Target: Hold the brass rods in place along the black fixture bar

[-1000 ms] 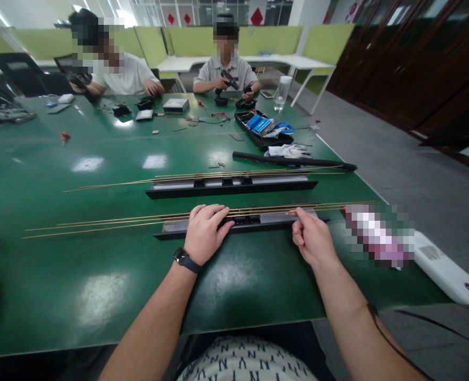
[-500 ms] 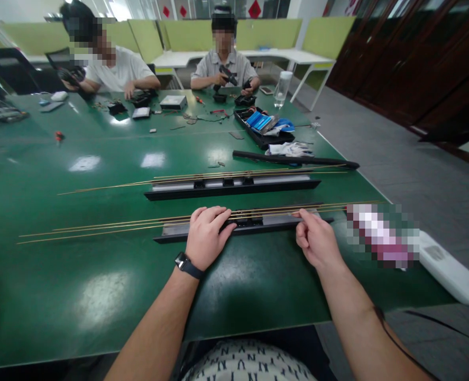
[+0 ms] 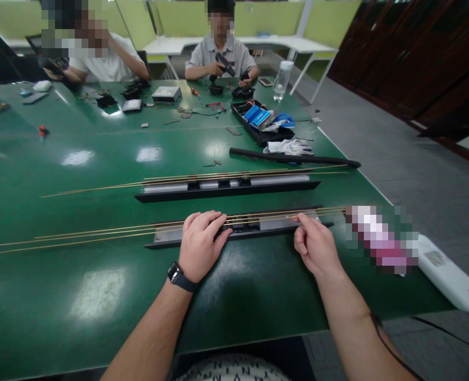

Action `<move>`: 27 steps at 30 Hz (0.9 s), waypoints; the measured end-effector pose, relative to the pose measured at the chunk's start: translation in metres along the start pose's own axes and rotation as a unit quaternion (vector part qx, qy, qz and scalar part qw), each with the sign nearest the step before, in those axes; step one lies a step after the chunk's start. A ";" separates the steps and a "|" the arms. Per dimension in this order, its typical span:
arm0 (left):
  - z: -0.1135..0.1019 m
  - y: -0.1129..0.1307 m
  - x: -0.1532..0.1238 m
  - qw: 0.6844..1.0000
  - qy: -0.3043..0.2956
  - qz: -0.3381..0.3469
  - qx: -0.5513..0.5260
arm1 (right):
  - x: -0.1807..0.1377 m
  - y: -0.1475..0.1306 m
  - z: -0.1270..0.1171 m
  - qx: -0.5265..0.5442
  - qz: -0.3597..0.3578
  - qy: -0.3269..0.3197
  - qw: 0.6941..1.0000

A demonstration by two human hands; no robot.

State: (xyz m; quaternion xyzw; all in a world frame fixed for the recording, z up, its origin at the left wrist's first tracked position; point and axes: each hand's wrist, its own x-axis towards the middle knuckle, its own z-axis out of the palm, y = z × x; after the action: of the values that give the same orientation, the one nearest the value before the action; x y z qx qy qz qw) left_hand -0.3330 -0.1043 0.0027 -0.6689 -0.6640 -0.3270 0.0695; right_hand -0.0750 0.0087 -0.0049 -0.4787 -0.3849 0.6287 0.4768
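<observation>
lime-green partitions [image 3: 266, 18] behind white desks [image 3: 307, 46], dark brown cabinets [image 3: 408, 69] along the right, grey floor [image 3: 361, 121] below

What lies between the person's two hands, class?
In the head view, between left hand and right hand lies a stretch of the nearer channel, with thin golden rods running along it and black parts inside.

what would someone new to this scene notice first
Probably the gold-coloured rods, which run along the nearer black-edged channel in front of the person and jut past its left end. The left hand lies over them left of the channel's middle; the right hand is at them near its right end. Farther back on the green table, a bright blue block in a black tray stands out.
</observation>
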 end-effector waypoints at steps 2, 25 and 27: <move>0.000 0.000 0.000 1.000 -0.001 0.000 0.003 | 0.000 0.000 0.000 -0.002 -0.002 0.004 1.000; 0.000 -0.001 0.001 1.000 0.000 0.006 0.004 | -0.001 0.003 0.000 -0.008 -0.012 0.003 1.000; 0.000 -0.002 0.001 1.000 -0.001 0.008 0.005 | -0.002 0.003 0.001 -0.007 -0.010 0.007 1.000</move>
State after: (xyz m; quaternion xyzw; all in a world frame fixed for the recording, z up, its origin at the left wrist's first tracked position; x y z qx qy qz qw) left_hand -0.3345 -0.1033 0.0025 -0.6737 -0.6608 -0.3222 0.0750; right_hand -0.0765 0.0063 -0.0067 -0.4825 -0.3912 0.6178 0.4822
